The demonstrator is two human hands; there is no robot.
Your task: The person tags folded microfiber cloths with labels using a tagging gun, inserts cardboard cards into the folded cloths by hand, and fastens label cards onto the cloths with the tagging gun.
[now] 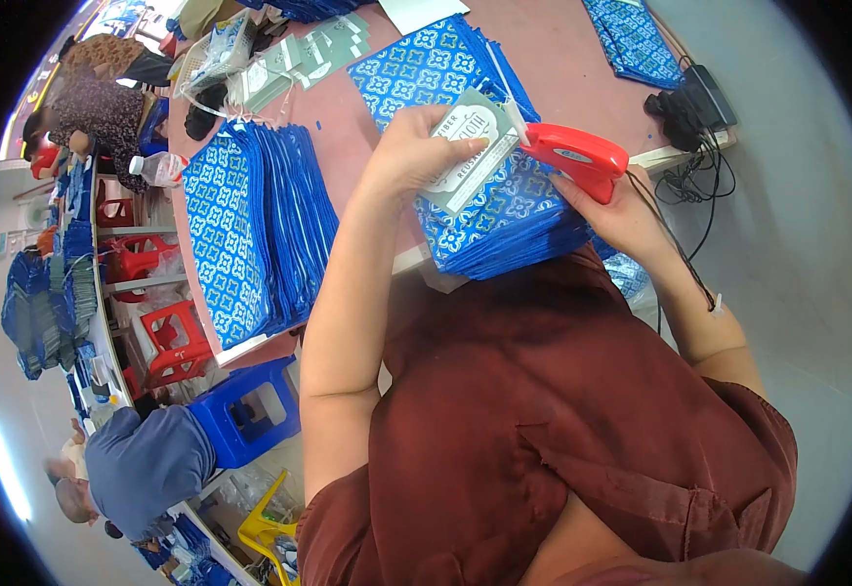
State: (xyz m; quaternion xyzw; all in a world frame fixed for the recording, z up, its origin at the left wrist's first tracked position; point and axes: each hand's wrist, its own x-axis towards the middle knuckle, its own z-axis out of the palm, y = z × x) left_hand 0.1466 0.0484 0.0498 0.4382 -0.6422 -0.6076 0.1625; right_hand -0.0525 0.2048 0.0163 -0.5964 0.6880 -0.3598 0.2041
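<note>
My left hand (408, 154) pinches a grey-green printed card tag (475, 168), its thumb pressed on the card's face. The card lies over a stack of blue patterned cloths (509, 230) at the table's near edge. In my right hand (626, 220) is a red tagging gun (582, 154), whose tip meets the upper right edge of the card. A white fastener strip stands up from the gun near its tip. Some fingers of my right hand are hidden behind the gun's handle. Farther back lie more of the same blue cloths (416, 68).
Another tall cloth stack (235, 234) stands at the table's left, near a plastic bottle (159, 169). Loose cards (299, 63) and a white basket (216, 54) lie behind. A black power adapter (707, 96) trails cables at right. A blue stool (250, 415) and a seated person (147, 469) are at left.
</note>
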